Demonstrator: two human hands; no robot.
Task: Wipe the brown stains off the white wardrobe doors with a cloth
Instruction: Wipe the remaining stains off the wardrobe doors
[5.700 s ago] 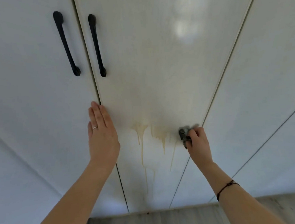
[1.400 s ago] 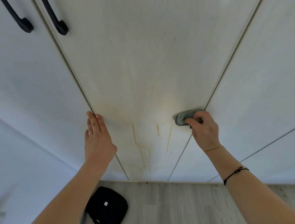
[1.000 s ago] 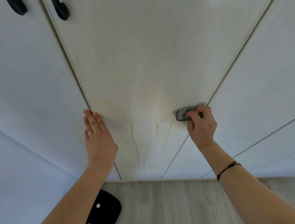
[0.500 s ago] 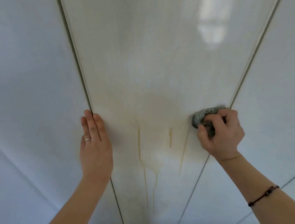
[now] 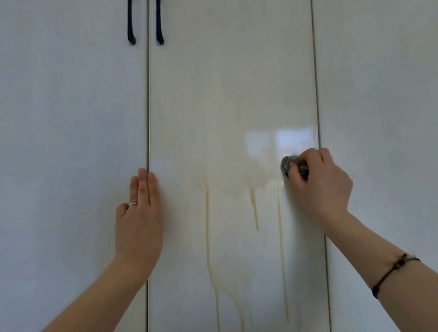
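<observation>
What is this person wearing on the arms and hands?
No sleeves or gloves show. The left hand wears a thin silver-coloured ring on one finger. Up the arm from the right hand sits a thin dark cord bracelet with a small bead or knot.

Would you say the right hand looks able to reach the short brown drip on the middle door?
Probably yes: the right hand holds the cloth on that same door, and only bare panel lies between it and the short brown drip.
</observation>
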